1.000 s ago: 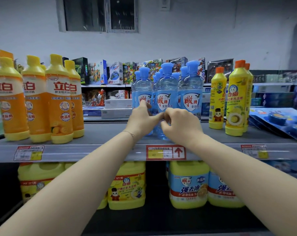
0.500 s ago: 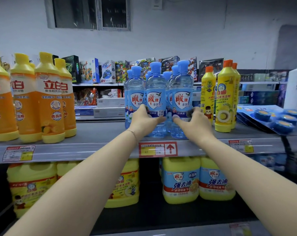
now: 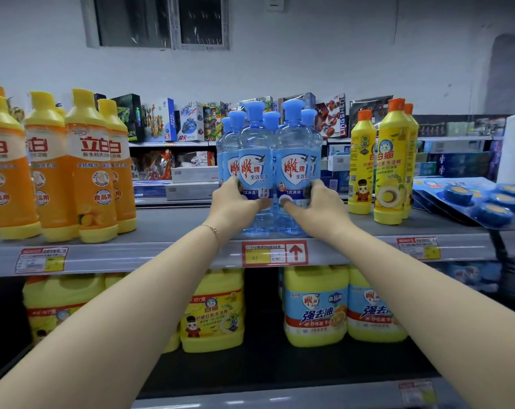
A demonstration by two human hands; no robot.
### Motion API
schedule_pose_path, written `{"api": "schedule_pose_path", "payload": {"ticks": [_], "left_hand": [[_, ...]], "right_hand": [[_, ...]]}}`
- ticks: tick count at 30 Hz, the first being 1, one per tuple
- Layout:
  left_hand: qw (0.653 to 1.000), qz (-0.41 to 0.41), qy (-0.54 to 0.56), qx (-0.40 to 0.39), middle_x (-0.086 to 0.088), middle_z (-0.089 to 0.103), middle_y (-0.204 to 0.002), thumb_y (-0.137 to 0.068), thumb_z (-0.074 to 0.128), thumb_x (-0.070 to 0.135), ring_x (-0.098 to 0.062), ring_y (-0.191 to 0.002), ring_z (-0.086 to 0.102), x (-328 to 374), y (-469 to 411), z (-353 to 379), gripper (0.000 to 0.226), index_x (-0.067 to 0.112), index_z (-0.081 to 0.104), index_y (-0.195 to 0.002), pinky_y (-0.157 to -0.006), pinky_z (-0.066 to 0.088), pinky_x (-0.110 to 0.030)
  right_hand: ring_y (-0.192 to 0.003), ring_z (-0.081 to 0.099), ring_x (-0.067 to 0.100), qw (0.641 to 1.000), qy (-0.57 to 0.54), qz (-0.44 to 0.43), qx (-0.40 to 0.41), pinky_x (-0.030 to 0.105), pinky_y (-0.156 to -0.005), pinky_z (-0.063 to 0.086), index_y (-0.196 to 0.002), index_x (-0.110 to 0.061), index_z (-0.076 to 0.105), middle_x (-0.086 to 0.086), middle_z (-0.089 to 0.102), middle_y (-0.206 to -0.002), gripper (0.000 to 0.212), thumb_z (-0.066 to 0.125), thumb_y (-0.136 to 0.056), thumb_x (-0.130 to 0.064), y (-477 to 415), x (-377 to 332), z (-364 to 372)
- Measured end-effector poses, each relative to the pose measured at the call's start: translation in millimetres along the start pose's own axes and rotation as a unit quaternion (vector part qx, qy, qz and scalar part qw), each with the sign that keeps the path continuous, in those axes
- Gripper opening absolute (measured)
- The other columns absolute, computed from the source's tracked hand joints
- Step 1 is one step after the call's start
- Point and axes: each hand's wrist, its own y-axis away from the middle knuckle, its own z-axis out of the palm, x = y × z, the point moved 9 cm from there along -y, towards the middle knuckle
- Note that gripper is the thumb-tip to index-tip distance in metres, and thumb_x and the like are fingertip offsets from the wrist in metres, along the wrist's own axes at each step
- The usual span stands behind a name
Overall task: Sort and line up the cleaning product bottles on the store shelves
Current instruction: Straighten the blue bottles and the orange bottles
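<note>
Hands that met a second ago on the middle front bottle are now spread to the flanks of the blue bottles [image 3: 256, 149]. The left hand [image 3: 235, 202] curls round the left side of the cluster with its thumb across a label. The right hand [image 3: 318, 205] grips the right front bottle, thumb on its face and fingers wrapped round its far side. The front row, which showed three bottles side by side, now shows two packed shoulder to shoulder with a third tucked behind at the left, so the cluster looks squeezed tighter. It stands at the middle of the shelf [image 3: 167, 225], just behind the front edge and above the red price tag [image 3: 275, 253]. This group seems close to lined up, though its back rows are hidden. Six blue caps can be counted, perhaps more behind them. Toward the left end stand orange bottles [image 3: 88, 172], four across the front and at least one more cap behind. Toward the right end are three yellow bottles [image 3: 392, 160] with orange caps, well apart from the hands. On the lower shelf sit jugs [image 3: 315, 305]: two with blue labels and at least two yellow ones, partly hidden by the arms.
</note>
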Motion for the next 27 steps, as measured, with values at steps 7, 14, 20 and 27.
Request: {"api": "schedule_pose_path", "payload": {"ticks": [7,14,20,27], "left_hand": [[0.999,-0.005,-0.028,0.02,0.002,0.064,-0.105,-0.075,0.08,0.032,-0.013,-0.09,0.059,-8.3,5.6,-25.7,0.051,0.015,0.057,-0.117,-0.074,0.045,-0.021],[0.999,-0.008,-0.048,0.009,0.001,0.062,-0.111,-0.079,0.077,0.029,-0.013,-0.093,0.055,-8.5,4.4,-23.4,0.05,0.014,0.054,-0.12,-0.078,0.042,-0.023],[0.999,-0.006,-0.045,-0.011,0.0,0.061,-0.117,-0.082,0.073,0.028,-0.015,-0.1,0.056,-9.6,6.6,-21.7,0.048,0.016,0.049,-0.122,-0.082,0.042,-0.026],[0.998,-0.009,-0.053,-0.018,-0.003,0.06,-0.123,-0.085,0.071,0.026,-0.014,-0.096,0.052,-7.2,9.4,-22.1,0.054,0.017,0.042,-0.13,-0.082,0.041,-0.026]], "right_hand": [[-0.095,0.062,0.027,0.998,-0.042,-0.038,-0.002,0.044,-0.079,0.055,-0.124,-0.012,0.031,0.005,0.062,-0.109,0.06,0.062,-0.086,-0.047,1.9,-22.3,21.5],[-0.107,0.058,0.033,0.999,-0.015,-0.036,0.003,0.046,-0.085,0.051,-0.13,-0.01,0.035,0.012,0.058,-0.119,0.061,0.057,-0.089,-0.05,-0.8,-24.1,28.7],[-0.105,0.059,0.031,1.0,-0.017,-0.025,-0.009,0.04,-0.08,0.049,-0.125,-0.01,0.036,0.01,0.059,-0.118,0.052,0.058,-0.09,-0.042,-2.7,-22.8,31.3],[-0.105,0.059,0.03,1.0,-0.019,-0.023,-0.011,0.042,-0.081,0.052,-0.125,-0.009,0.036,0.011,0.058,-0.118,0.054,0.058,-0.09,-0.043,-3.0,-23.4,31.8]]}}
